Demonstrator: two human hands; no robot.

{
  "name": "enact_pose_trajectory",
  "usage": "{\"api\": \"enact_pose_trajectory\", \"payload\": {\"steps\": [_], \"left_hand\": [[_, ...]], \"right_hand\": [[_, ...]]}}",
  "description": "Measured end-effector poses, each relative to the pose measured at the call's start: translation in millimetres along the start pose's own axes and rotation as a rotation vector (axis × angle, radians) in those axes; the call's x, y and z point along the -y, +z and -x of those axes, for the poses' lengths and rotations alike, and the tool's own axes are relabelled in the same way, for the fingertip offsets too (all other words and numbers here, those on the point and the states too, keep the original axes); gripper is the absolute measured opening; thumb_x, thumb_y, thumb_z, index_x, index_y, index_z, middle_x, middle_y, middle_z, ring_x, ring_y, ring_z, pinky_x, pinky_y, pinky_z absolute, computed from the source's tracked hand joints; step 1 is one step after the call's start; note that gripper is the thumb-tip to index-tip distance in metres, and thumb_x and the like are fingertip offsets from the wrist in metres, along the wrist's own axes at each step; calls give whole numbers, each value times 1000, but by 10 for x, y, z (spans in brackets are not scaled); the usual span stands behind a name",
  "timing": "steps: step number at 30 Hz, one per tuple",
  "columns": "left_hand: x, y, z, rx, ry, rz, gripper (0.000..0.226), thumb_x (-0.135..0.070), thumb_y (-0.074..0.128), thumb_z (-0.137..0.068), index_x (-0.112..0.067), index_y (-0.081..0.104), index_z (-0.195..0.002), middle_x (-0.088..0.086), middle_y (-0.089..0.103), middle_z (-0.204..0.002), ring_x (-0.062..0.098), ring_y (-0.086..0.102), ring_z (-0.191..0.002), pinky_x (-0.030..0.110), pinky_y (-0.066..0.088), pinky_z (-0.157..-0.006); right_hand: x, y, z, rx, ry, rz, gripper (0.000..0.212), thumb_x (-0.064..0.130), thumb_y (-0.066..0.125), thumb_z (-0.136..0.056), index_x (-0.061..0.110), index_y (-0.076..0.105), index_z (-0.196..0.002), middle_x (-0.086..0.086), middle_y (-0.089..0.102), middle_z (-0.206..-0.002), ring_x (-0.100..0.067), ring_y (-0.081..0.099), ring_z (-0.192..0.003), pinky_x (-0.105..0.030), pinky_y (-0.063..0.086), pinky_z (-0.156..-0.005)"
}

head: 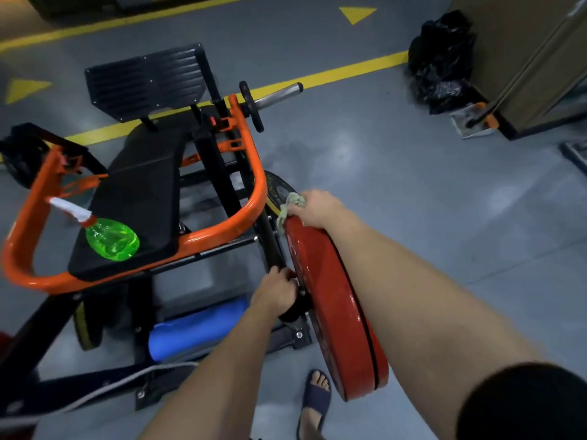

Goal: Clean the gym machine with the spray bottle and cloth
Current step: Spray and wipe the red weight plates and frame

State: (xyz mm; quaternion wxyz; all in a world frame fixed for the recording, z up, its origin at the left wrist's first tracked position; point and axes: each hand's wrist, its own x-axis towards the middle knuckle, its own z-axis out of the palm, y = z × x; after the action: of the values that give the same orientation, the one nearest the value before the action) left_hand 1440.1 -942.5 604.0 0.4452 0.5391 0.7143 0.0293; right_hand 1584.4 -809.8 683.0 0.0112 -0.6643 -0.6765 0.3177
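1. On a grey gym floor (397, 192) marked with yellow lines (349, 69) stands a gym machine (251, 185) with a curved orange frame, seen from above by the person cleaning it.
2. A green spray bottle (112, 239) with a white and red nozzle rests on the near end of the machine's black seat pad (139, 192), apart from both hands. Whether it stands upright or lies on its side is unclear from this angle.
3. The right hand (320, 208) reaches forward and clutches a crumpled pale green cloth (290, 206), fingers curled round it, and holds it against the far top edge of a large red weight plate (333, 312) mounted on the machine's right side.
4. The left hand (276, 293) grips a black bar (268, 242) just beside the plate's inner face, fingers wrapped round it.
5. Beyond the red plate, a black plate with yellow trim (276, 185) shows partly behind the cloth.
6. At the far end of the machine sit a ribbed black footplate (146, 82) and a chrome peg (279, 93).
7. A blue foam roller (197, 328) lies low in the frame, below the seat.
8. A foot in a dark slide sandal (314, 401) stands on the floor near the plate's lower edge.
9. A black plastic bag (441, 61) sits at upper right, well apart from the machine.
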Motion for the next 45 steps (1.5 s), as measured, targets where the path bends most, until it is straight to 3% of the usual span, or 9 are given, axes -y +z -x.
{"api": "enact_pose_trajectory", "payload": {"steps": [4,9,14,19,23,25,29,35,45], "left_hand": [[-110,-23,-92,-81,-29,-34,39,-26,34,-108,-9,59,-132,14,57,-135,34,49,-127,36,40,-96],[-206,130,-57,-261,-104,-181,43,-40,39,-103,-14,72,-111,13,64,-120,34,52,-120,44,48,-93],[-188,130,-134,-267,-6,-309,40,-39,41,-99,-16,74,-104,10,67,-112,33,58,-112,42,47,-88],[-179,183,-193,-364,12,-249,33,-36,46,-101,-13,66,-89,17,71,-100,39,63,-100,42,48,-79],[-159,210,-226,-368,-10,-225,22,-34,47,-100,-19,52,-84,15,70,-91,40,65,-90,42,47,-71],[-144,212,-242,-354,-17,-208,18,-35,47,-100,-20,52,-90,15,71,-93,40,65,-90,43,51,-74],[-132,196,-247,-309,-5,-173,18,-39,47,-101,-23,54,-105,17,73,-101,42,65,-96,45,50,-80],[-235,86,-128,-229,15,-184,34,-44,42,-101,-29,57,-127,20,70,-114,45,63,-107,44,49,-84],[-189,138,-150,-279,10,-144,40,-47,35,-103,-35,55,-136,19,71,-115,44,64,-105,43,49,-81]], "right_hand": [[-4,140,331,-170,-73,-18,34,47,55,-94,20,68,-109,-5,64,-117,-30,60,-112,-35,44,-82],[-455,369,1431,-354,-319,-320,36,38,63,-90,21,70,-121,11,64,-131,-11,53,-131,-33,42,-111],[-491,458,1427,-427,-349,-158,41,34,61,-92,20,65,-130,6,58,-141,-19,47,-139,-40,37,-117],[-127,93,160,-60,-34,-124,25,43,50,-94,24,65,-93,-1,70,-103,-30,61,-104,-33,44,-75],[-35,86,-561,150,67,-25,35,45,54,-94,16,67,-111,-14,66,-122,-36,60,-113,-34,44,-83],[-15,93,-593,148,56,5,31,45,54,-92,17,64,-103,-12,66,-120,-36,60,-112,-35,44,-81],[-121,26,-42,-24,-37,-142,27,46,55,-91,21,62,-84,1,66,-91,-29,64,-96,-35,45,-71],[-381,522,1304,-565,-238,-183,34,32,66,-93,18,69,-124,1,61,-135,-22,49,-135,-35,40,-114],[-284,583,1236,-594,-122,14,41,41,58,-92,24,66,-129,0,58,-138,-23,44,-138,-41,51,-101]]}}
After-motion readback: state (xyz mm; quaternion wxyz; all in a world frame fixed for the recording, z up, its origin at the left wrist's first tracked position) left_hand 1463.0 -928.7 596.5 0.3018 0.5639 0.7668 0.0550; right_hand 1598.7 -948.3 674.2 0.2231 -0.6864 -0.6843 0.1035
